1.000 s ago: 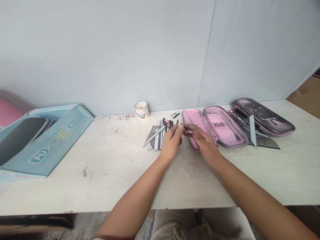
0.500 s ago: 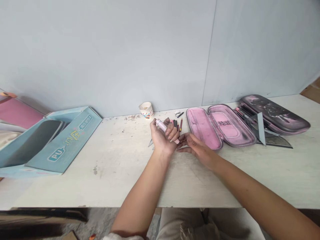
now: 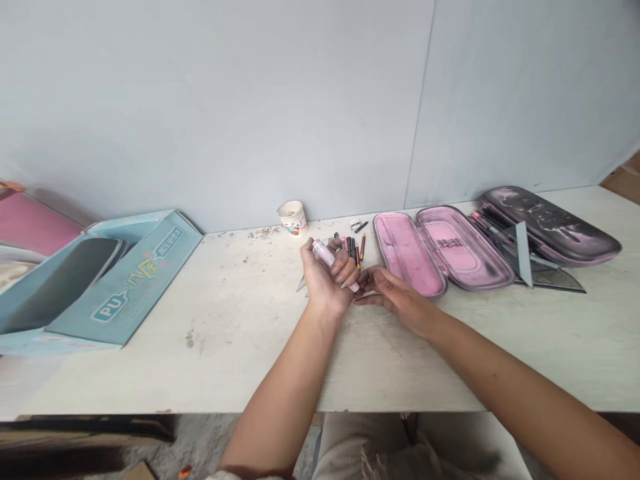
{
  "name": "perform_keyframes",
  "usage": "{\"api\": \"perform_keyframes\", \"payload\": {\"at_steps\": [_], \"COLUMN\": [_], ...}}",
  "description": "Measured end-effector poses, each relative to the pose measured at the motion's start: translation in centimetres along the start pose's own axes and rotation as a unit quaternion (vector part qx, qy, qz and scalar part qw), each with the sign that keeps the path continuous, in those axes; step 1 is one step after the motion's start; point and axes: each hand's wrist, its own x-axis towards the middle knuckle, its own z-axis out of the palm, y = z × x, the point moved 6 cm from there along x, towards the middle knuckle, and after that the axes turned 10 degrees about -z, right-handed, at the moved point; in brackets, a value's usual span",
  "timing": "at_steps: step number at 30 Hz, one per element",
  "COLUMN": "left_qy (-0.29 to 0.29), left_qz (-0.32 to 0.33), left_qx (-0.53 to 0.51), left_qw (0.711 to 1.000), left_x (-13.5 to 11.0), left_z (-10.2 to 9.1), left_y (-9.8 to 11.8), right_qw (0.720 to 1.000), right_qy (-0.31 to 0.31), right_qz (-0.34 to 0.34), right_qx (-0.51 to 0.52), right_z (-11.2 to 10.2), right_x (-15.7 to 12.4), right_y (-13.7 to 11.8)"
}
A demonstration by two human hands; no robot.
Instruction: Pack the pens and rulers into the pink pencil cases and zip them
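The pale pink stick (image 3: 324, 253) lies in the left hand (image 3: 325, 283), slanting across the palm from far left to near right. The left hand is palm up, its fingers curled around the stick, with the forearm reaching forward from the near edge. The right forearm slants in from the near right; the right hand (image 3: 393, 293) has its fingers bent toward the stick's near right end, but whether they grip it I cannot tell.

Just beyond the left hand on the tabletop (image 3: 250, 333) lie several pens (image 3: 352, 248), partly hidden and hard to count, with one pencil (image 3: 363, 247) just right of them. Two pencil cases stand to the right: one open pink case (image 3: 410, 260) and, farther right, one closed dark case (image 3: 550, 223). There is one paper cup (image 3: 293, 219) near the wall, and one blue box (image 3: 135, 287) at left.
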Motion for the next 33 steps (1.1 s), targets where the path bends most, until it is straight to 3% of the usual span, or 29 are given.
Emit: {"api": "perform_keyframes", "payload": {"at_steps": [10,28,33], "left_qy": [-0.001,-0.001,0.007], "left_qz": [0.002,0.008,0.005], "left_qx": [-0.005,0.010,0.016], "left_qw": [1.000,1.000,1.000], "left_x": [-0.3,0.1,0.2], "left_z": [-0.9,-1.3,-1.3], "left_y": [0.2,0.1,0.1], "right_qw": [1.000,1.000,1.000], "right_qy": [-0.012,-0.018,0.008], "right_qz": [0.006,0.010,0.027], "right_qx": [0.013,-0.018,-0.010], "right_z": [0.8,0.1,0.4], "right_x": [-0.2,-0.3,0.1], "right_y": [0.6,0.9,0.8]}}
